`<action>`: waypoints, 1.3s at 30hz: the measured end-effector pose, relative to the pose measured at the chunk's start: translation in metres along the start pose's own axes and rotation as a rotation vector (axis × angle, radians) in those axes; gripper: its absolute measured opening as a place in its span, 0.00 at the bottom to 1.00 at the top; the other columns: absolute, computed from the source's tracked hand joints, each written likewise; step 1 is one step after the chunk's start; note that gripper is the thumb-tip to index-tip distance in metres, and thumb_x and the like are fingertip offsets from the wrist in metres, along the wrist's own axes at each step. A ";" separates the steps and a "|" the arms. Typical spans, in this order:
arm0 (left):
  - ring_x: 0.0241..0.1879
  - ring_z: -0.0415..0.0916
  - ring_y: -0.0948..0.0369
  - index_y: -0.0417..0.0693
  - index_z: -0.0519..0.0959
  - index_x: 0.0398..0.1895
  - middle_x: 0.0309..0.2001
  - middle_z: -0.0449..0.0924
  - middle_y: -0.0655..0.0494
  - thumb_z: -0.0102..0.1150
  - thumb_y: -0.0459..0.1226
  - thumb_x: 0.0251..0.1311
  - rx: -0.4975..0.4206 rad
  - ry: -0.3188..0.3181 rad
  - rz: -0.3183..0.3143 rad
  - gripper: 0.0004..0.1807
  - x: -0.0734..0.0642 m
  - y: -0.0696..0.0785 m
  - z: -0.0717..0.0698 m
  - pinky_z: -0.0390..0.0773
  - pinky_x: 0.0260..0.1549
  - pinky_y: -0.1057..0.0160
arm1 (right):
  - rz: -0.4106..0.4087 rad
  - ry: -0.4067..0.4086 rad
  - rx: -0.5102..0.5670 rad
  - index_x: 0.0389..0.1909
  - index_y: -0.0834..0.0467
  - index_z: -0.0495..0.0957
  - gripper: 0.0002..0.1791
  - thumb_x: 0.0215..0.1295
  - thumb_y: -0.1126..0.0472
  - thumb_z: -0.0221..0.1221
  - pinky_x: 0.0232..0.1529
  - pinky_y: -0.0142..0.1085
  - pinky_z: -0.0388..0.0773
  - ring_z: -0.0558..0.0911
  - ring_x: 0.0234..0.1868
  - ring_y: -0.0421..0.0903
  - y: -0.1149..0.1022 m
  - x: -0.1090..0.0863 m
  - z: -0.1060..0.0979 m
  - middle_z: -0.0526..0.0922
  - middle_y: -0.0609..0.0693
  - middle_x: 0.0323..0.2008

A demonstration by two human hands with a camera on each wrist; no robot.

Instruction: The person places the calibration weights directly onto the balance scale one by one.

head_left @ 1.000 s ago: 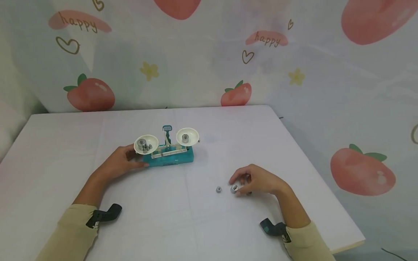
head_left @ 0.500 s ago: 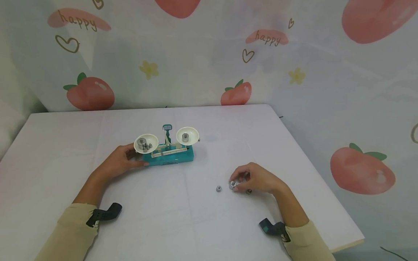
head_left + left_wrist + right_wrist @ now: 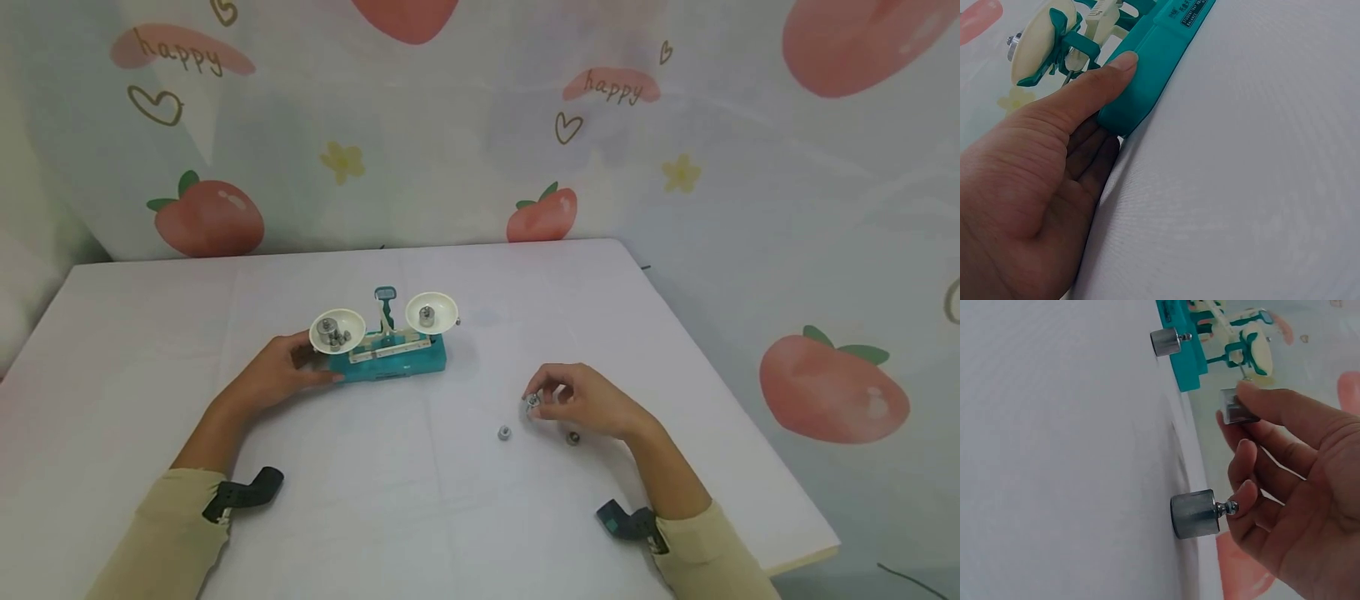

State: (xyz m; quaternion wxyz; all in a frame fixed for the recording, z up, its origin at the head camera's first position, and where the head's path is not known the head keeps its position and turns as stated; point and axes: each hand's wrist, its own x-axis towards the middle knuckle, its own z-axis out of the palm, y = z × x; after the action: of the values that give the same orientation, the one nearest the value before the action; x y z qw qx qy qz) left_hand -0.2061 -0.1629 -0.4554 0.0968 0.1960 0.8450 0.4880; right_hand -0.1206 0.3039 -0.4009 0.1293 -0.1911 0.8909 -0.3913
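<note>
A teal balance scale (image 3: 397,363) with two cream pans stands on the table. My left hand (image 3: 272,377) grips the left end of its base, the thumb (image 3: 1124,61) lying on the teal front and the other fingers around the end, partly hidden. In the left pan (image 3: 352,320) sit a larger metal weight (image 3: 326,328) and several small ones; one weight (image 3: 427,316) stands in the right pan (image 3: 447,312). Between thumb and fingertips my right hand (image 3: 585,400) pinches a silver weight (image 3: 1235,406), lifted above the table.
Two more knobbed weights stand upright on the white tabletop (image 3: 360,500): one weight (image 3: 504,433) left of the right hand, another weight (image 3: 573,438) just below it. A fruit-printed cloth (image 3: 450,150) hangs behind the table.
My right hand has closed on the middle weight and raised it off the table, moving slightly away from me. The left hand stays on the scale's base.
</note>
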 end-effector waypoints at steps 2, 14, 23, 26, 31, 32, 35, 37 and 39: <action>0.73 0.62 0.39 0.37 0.71 0.72 0.72 0.68 0.38 0.79 0.38 0.55 0.000 0.002 0.005 0.42 0.000 0.000 0.000 0.63 0.71 0.42 | -0.020 0.016 -0.002 0.44 0.49 0.84 0.10 0.64 0.61 0.72 0.36 0.36 0.79 0.78 0.37 0.49 -0.004 0.002 -0.002 0.80 0.48 0.35; 0.72 0.62 0.38 0.37 0.71 0.72 0.72 0.69 0.38 0.80 0.38 0.55 0.017 0.000 -0.004 0.42 0.001 0.000 0.002 0.64 0.70 0.41 | -0.020 0.137 -0.024 0.47 0.49 0.83 0.09 0.69 0.61 0.68 0.44 0.42 0.79 0.77 0.43 0.50 -0.028 0.019 -0.014 0.81 0.48 0.38; 0.72 0.63 0.39 0.39 0.72 0.72 0.71 0.70 0.40 0.80 0.39 0.55 0.018 0.006 0.005 0.42 0.002 0.000 0.004 0.64 0.70 0.41 | -0.050 0.182 -0.032 0.48 0.52 0.82 0.09 0.70 0.60 0.67 0.46 0.43 0.77 0.76 0.45 0.48 -0.045 0.034 -0.020 0.82 0.46 0.40; 0.72 0.64 0.39 0.40 0.72 0.72 0.71 0.70 0.40 0.80 0.38 0.54 0.027 0.015 0.000 0.42 0.001 0.000 0.004 0.65 0.70 0.41 | -0.050 0.199 -0.014 0.50 0.54 0.81 0.09 0.71 0.61 0.66 0.46 0.46 0.78 0.76 0.45 0.49 -0.053 0.042 -0.022 0.82 0.47 0.42; 0.72 0.64 0.39 0.40 0.72 0.72 0.71 0.70 0.40 0.80 0.38 0.55 0.027 0.013 -0.003 0.41 0.001 0.000 0.002 0.64 0.70 0.41 | -0.038 0.215 0.011 0.51 0.55 0.79 0.10 0.72 0.62 0.65 0.43 0.45 0.79 0.77 0.44 0.50 -0.066 0.055 -0.022 0.82 0.50 0.43; 0.72 0.64 0.39 0.39 0.72 0.72 0.71 0.70 0.40 0.80 0.38 0.55 0.024 0.012 -0.004 0.41 0.001 -0.001 0.002 0.64 0.71 0.41 | -0.035 0.217 0.013 0.51 0.55 0.79 0.10 0.73 0.62 0.65 0.43 0.45 0.80 0.77 0.44 0.51 -0.068 0.058 -0.022 0.81 0.51 0.43; 0.72 0.63 0.39 0.39 0.72 0.72 0.71 0.70 0.39 0.80 0.38 0.55 0.018 0.011 -0.008 0.41 0.000 -0.001 0.002 0.64 0.71 0.41 | -0.025 0.220 0.017 0.52 0.54 0.79 0.10 0.73 0.61 0.65 0.43 0.44 0.80 0.77 0.44 0.51 -0.075 0.065 -0.022 0.81 0.51 0.43; 0.72 0.63 0.39 0.38 0.72 0.72 0.71 0.70 0.39 0.80 0.37 0.55 0.011 0.010 -0.009 0.41 0.000 0.000 0.001 0.63 0.71 0.41 | -0.025 0.221 0.019 0.52 0.55 0.79 0.10 0.72 0.61 0.65 0.43 0.44 0.80 0.77 0.44 0.51 -0.079 0.069 -0.021 0.81 0.51 0.43; 0.72 0.62 0.39 0.38 0.72 0.72 0.71 0.70 0.39 0.79 0.37 0.55 0.009 0.009 -0.007 0.41 -0.001 0.001 0.001 0.63 0.71 0.41 | -0.027 0.224 0.016 0.51 0.55 0.79 0.10 0.72 0.61 0.65 0.43 0.44 0.80 0.77 0.45 0.51 -0.082 0.073 -0.021 0.81 0.50 0.43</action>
State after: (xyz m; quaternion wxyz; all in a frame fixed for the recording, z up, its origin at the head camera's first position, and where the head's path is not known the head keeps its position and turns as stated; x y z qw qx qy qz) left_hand -0.2050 -0.1619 -0.4554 0.0938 0.1911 0.8485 0.4846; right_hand -0.1743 0.2339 -0.3317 0.0253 -0.1571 0.8938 -0.4192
